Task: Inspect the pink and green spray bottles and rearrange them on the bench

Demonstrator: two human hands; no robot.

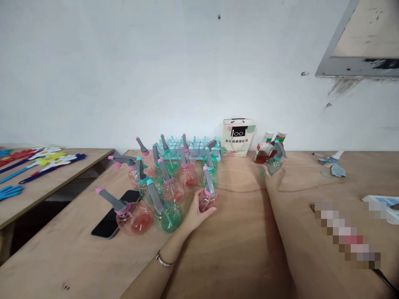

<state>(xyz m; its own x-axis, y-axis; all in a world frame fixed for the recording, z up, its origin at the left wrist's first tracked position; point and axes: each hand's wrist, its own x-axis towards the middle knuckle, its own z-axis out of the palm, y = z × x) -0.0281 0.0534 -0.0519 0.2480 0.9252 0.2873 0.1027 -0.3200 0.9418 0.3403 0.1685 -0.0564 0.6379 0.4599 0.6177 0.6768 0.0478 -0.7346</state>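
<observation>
My left hand (197, 214) is wrapped round a pink spray bottle (208, 200) with a grey and pink trigger head, at the right front of a group of spray bottles. Farther right, my right hand (274, 177) grips a green spray bottle (274, 165) in front of two bottles of brown liquid (261, 153). Several pink and green clear spray bottles stand to the left, among them a front green spray bottle (170, 218) and a front pink spray bottle (137, 218).
A black phone (107, 224) lies by the spray bottles. Behind them sits a light-blue tray (199, 153), beside a paper bag (238, 143). Small tools (332, 162) and a white tray (382, 207) are at right. Hand-shaped items (52, 160) cover a separate left table.
</observation>
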